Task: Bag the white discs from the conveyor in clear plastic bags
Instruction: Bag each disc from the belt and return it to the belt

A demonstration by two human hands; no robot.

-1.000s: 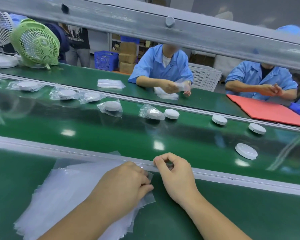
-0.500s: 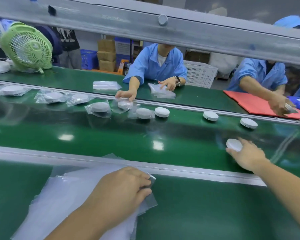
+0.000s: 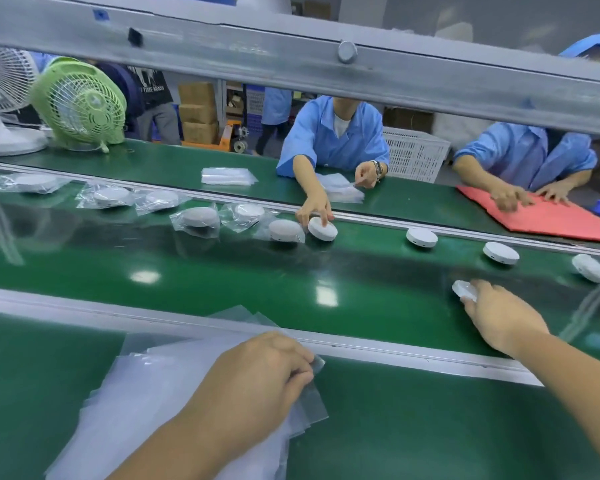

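Note:
My right hand (image 3: 499, 317) reaches over the green conveyor belt (image 3: 222, 278) and grips a white disc (image 3: 464, 289) at its near right side. My left hand (image 3: 257, 379) lies on a stack of clear plastic bags (image 3: 146, 393) on the near bench and pinches the corner of a bag. More bare white discs (image 3: 421, 236) ride the far side of the belt at right. Several bagged discs (image 3: 198, 220) lie on the belt's far left.
A grey metal rail (image 3: 395, 355) divides bench and belt; an overhead beam (image 3: 291, 60) crosses the top. Across the belt, a person's hand (image 3: 314, 211) holds a disc (image 3: 323, 228); another person presses a red sheet (image 3: 541, 220). A green fan (image 3: 80, 105) stands far left.
My right hand left the bag corner, reached right over the belt and closed on a white disc. The discs drifted left. The person opposite set down a bagged disc and took a bare one.

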